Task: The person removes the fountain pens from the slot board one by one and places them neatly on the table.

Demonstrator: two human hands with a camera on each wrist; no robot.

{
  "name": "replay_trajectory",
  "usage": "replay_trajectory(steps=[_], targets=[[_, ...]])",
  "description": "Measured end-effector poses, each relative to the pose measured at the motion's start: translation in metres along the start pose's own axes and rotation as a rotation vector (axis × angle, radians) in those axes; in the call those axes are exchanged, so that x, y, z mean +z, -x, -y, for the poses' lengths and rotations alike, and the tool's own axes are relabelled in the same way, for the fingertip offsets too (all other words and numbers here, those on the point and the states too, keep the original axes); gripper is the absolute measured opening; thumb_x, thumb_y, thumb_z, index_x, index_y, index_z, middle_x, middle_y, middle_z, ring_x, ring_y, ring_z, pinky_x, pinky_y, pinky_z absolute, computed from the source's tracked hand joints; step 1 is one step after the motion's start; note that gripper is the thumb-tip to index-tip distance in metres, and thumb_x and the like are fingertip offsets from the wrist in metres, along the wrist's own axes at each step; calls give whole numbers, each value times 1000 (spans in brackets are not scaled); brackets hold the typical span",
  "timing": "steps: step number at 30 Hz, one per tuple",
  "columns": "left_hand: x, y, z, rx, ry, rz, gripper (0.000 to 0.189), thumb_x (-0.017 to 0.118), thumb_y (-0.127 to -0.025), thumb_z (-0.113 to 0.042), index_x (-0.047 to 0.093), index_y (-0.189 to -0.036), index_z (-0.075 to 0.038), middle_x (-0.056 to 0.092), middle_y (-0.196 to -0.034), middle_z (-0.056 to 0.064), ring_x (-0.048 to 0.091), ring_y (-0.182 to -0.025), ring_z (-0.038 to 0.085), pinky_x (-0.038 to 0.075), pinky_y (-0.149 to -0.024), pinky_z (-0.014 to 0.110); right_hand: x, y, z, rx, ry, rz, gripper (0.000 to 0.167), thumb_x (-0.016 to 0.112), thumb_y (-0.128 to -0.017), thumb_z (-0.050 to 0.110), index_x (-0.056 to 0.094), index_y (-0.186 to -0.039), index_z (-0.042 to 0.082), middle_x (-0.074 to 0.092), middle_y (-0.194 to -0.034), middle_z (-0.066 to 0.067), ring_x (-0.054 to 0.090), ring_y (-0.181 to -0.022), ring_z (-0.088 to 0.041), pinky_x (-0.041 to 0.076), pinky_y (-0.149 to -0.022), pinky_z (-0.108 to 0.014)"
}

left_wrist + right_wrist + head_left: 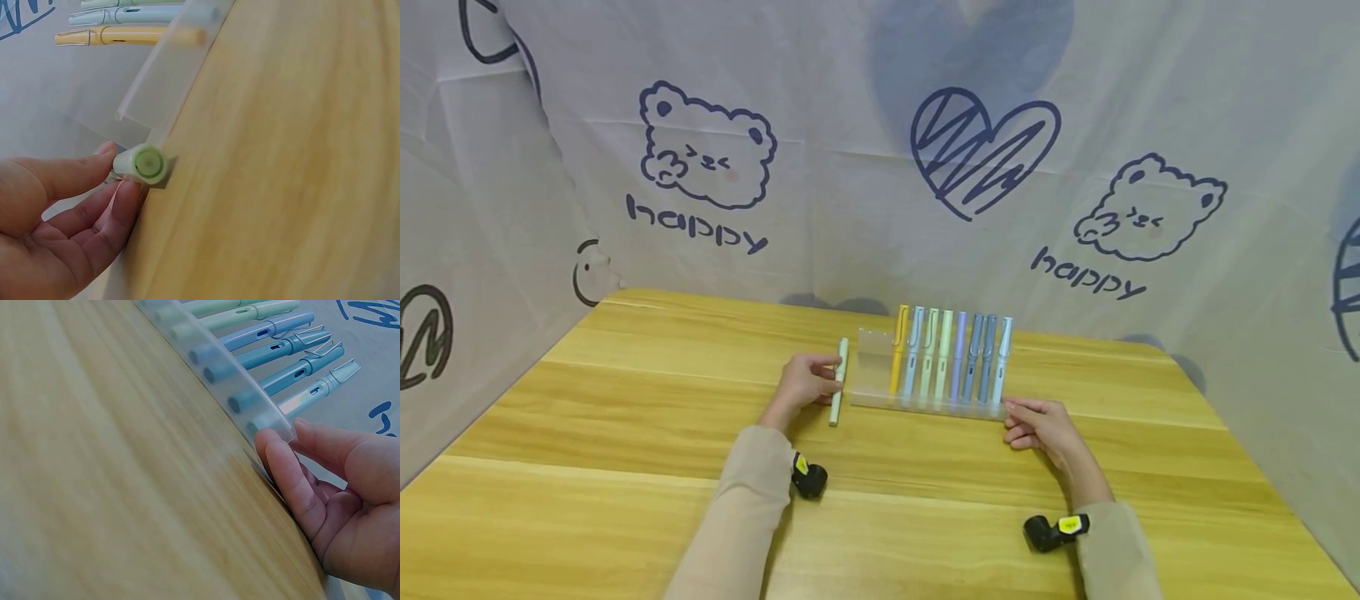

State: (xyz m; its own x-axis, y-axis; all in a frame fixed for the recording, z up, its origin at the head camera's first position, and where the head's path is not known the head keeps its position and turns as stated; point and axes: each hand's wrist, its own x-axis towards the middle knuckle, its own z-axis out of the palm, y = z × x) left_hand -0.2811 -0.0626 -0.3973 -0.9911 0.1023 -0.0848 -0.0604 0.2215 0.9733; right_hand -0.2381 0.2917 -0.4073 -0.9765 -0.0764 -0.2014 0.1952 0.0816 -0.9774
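My left hand (803,385) pinches a pale green pen (842,357) between thumb and fingers, just left of a frosted clear pen stand (871,379). In the left wrist view, the round end of the pen (149,164) faces the camera. My right hand (1043,427) grips the stand's front right corner, thumb and fingertips on its lip (275,415). Several pens lean side by side in the stand: a yellow pen (899,350) at the left, then blue, green, purple and dark blue ones, with a light blue pen (1003,358) at the right end.
The stand rests on a wood-grain table (925,500) towards its back edge. A white cloth (850,208) with drawn bears and hearts hangs behind the table and along its sides. Black cameras (811,479) are strapped to both wrists.
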Motion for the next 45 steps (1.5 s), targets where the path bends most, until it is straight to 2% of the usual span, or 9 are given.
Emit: replay_trajectory(steps=[5, 18, 25, 30, 35, 41, 45], targets=[[1, 0, -2, 2, -32, 11, 42, 63, -76, 10, 55, -117, 6, 57, -94, 22, 58, -63, 17, 53, -56, 30, -1, -1, -2, -4, -13, -2, 44, 52, -91, 10, 40, -124, -16, 61, -68, -6, 61, -54, -14, 53, -51, -27], [3, 1, -4, 1, -71, -14, 45, 66, -74, 9, 55, -117, 5, 57, -98, 24, 58, -61, 18, 53, -54, 29, 0, -1, -2, -3, 10, -17, 44, 55, -89, 14, 44, -122, -14, 60, -68, -5, 61, -54, -13, 53, -53, -27], [3, 1, -4, -4, -73, -26, 41, 65, -75, 10, 55, -115, 8, 58, -95, 23, 57, -59, 16, 53, -53, 28, -3, 1, -3, -90, -35, 74, 40, 62, -85, 21, 57, -114, -6, 62, -69, -5, 62, -56, -13, 53, -53, -26], [3, 0, -4, -14, -58, -37, 34, 61, -77, 12, 55, -111, 12, 59, -93, 23, 57, -57, 16, 52, -51, 27, -1, 0, -3, -28, -13, 11, 44, 57, -88, 15, 47, -121, -12, 61, -68, -5, 61, -55, -12, 53, -52, -26], [4, 0, -6, -32, -69, -47, 32, 60, -79, 11, 56, -110, 11, 58, -93, 22, 57, -59, 18, 53, -52, 27, 0, 1, 0, -4, -8, 8, 45, 51, -91, 10, 39, -125, -16, 61, -68, -5, 61, -54, -13, 53, -52, -26], [4, 0, -5, 1, -94, -65, 28, 59, -79, 9, 57, -107, 11, 59, -92, 22, 59, -61, 19, 53, -52, 28, 1, 2, 1, -4, 4, 8, 45, 50, -92, 11, 37, -126, -15, 60, -68, -5, 61, -55, -13, 52, -52, -26], [4, -1, -5, 34, -105, -102, 22, 58, -80, 6, 60, -101, 11, 61, -86, 21, 58, -59, 19, 52, -52, 28, 0, 0, -1, -9, 10, 1, 45, 50, -92, 10, 38, -126, -16, 60, -68, -5, 61, -54, -12, 52, -51, -26]])
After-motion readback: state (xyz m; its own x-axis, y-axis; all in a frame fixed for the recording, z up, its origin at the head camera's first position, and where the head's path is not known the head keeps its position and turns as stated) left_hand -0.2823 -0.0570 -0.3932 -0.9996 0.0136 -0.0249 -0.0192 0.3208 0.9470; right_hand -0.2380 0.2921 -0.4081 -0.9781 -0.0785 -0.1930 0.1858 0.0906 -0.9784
